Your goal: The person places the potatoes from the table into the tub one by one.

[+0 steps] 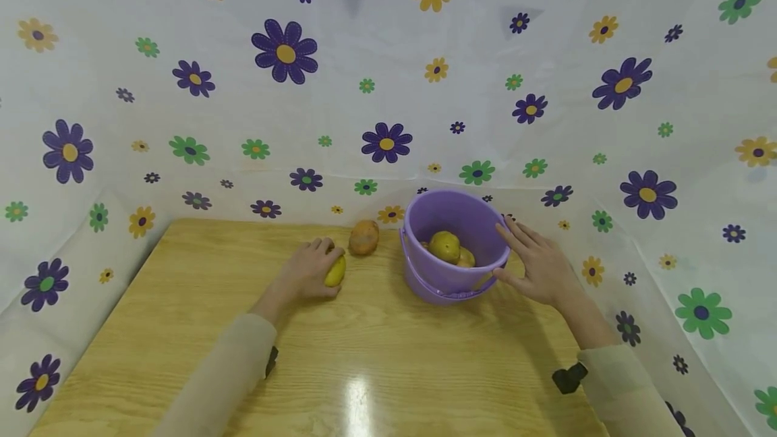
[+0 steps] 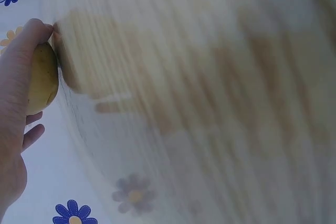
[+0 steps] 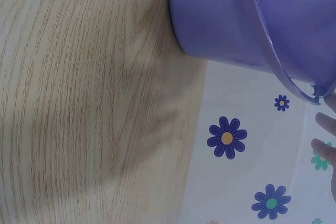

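A yellow potato is gripped by my left hand, low over the table. The left wrist view shows the thumb and fingers around the same potato, its skin speckled. Just beyond, a browner potato lies on the table near its back edge. My right hand has its fingers extended at the right rim of a purple bucket. Inside the bucket sit a yellow potato and others partly hidden behind it. In the right wrist view only a few fingertips show, beside the bucket's handle.
The wooden table has its back edge against a white cloth printed with flowers, which also hangs at both sides. The bucket's handle hangs down at its front. A dark strap is at the right sleeve.
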A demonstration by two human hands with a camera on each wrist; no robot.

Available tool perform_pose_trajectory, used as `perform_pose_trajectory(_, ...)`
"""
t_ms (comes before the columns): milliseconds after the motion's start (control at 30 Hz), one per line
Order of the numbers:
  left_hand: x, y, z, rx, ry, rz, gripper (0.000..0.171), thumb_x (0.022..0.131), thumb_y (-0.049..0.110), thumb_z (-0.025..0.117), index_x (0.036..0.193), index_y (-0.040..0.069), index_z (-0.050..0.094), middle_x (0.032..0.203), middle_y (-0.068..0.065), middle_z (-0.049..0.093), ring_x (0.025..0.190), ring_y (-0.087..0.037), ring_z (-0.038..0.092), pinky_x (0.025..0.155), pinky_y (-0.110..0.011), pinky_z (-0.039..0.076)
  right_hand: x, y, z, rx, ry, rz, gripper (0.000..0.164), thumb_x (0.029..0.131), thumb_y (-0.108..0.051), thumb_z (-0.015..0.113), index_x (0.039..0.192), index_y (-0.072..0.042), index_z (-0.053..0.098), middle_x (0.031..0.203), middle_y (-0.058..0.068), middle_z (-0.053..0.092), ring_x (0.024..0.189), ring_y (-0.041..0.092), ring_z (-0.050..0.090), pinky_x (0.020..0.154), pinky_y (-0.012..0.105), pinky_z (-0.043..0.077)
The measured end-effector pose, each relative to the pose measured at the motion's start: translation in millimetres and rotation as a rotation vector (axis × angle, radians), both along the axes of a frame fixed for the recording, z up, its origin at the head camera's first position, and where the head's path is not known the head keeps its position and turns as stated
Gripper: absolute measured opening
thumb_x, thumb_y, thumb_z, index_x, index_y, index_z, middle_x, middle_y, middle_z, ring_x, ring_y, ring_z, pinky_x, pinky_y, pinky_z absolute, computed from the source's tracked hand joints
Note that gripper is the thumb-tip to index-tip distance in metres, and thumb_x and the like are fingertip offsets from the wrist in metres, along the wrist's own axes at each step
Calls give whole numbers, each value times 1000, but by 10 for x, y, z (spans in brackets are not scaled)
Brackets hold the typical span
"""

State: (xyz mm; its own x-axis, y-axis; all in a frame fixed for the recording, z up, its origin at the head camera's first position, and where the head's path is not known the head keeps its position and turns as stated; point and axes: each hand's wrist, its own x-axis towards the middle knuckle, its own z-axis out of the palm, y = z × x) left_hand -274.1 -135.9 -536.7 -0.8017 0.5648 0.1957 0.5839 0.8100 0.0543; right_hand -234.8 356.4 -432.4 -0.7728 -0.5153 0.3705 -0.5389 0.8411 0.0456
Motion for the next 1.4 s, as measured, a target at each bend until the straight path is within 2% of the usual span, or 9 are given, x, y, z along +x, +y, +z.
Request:
perform_pose_trajectory(200, -6, 15, -24, 22, 25, 8, 69, 83, 51, 75, 138, 15, 57, 131, -15, 58, 116, -32, 58, 103, -52, 55, -2, -5, -5, -14, 0, -3, 87, 92, -61, 66, 161, -13, 43, 167, 19, 43, 144, 49, 50, 107, 72, 48)
perform_pose_trajectory(300, -1, 22, -6, 42, 15, 15, 69, 83, 50, 76, 139, 15, 57, 134, -17, 58, 119, -34, 58, 105, -53, 54, -2, -7, -4, -17, -1, -2, 86, 93, -61, 65, 160, -12, 44, 167, 20, 43, 144, 49, 50, 106, 72, 48)
perform_pose_trajectory(467, 30, 53, 77, 75, 18, 29, 73, 81, 49, 78, 142, 15, 56, 135, -18, 58, 124, -38, 58, 111, -57, 51, -13, -2, -3, -17, 4, 4, 86, 93, -62, 65, 160, -11, 45, 166, 20, 43, 144, 48, 50, 106, 71, 49)
perform_pose_trajectory(733, 38, 110, 180, 75, 57, 19, 74, 82, 49, 78, 143, 12, 58, 134, -18, 58, 123, -37, 60, 108, -55, 54, -4, -16, 7, -24, 9, 9, 86, 94, -63, 63, 160, -12, 45, 166, 20, 44, 143, 49, 51, 105, 71, 49)
perform_pose_trajectory(933, 35, 180, 247, 69, 90, 0, 76, 80, 49, 80, 143, 13, 59, 134, -19, 60, 121, -37, 62, 102, -52, 58, 6, -14, -4, -15, -7, -6, 86, 94, -62, 65, 161, -13, 44, 167, 19, 43, 144, 48, 50, 105, 71, 48)
perform_pose_trajectory(1200, 62, 276, 351, 65, 143, -40, 76, 79, 50, 81, 141, 12, 59, 136, -20, 60, 124, -39, 62, 110, -55, 54, 3, -18, -8, -24, -8, -9, 86, 93, -63, 64, 161, -13, 44, 168, 18, 42, 145, 49, 49, 107, 72, 48)
perform_pose_trajectory(1400, 69, 336, 410, 80, 211, -78, 79, 76, 51, 82, 141, 12, 61, 134, -20, 62, 120, -37, 63, 106, -52, 56, 5, -16, -13, -11, -12, -12, 87, 93, -62, 65, 162, -13, 43, 168, 18, 41, 145, 49, 49, 107, 71, 48)
